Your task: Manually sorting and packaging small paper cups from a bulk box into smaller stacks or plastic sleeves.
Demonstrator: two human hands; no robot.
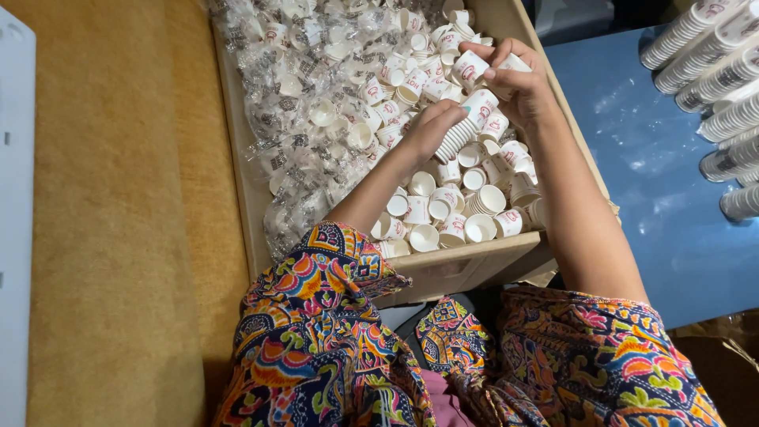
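A cardboard box point(474, 273) in front of me holds many small white paper cups with red prints. My left hand point(431, 126) grips a nested stack of these cups point(466, 126) lying slanted over the pile. My right hand point(518, 83) is raised just above it, fingers pinching a single paper cup point(472, 67) near the stack's top end. Loose cups point(443, 213) cover the right half of the box. Clear plastic wrappers holding more cups point(308, 103) fill the left half. My patterned sleeves show at the bottom.
A tan carpeted surface point(118, 237) lies left of the box, with a white panel point(16, 198) at the far left edge. To the right, long nested stacks of cups point(723, 87) rest on a blue table point(664, 198).
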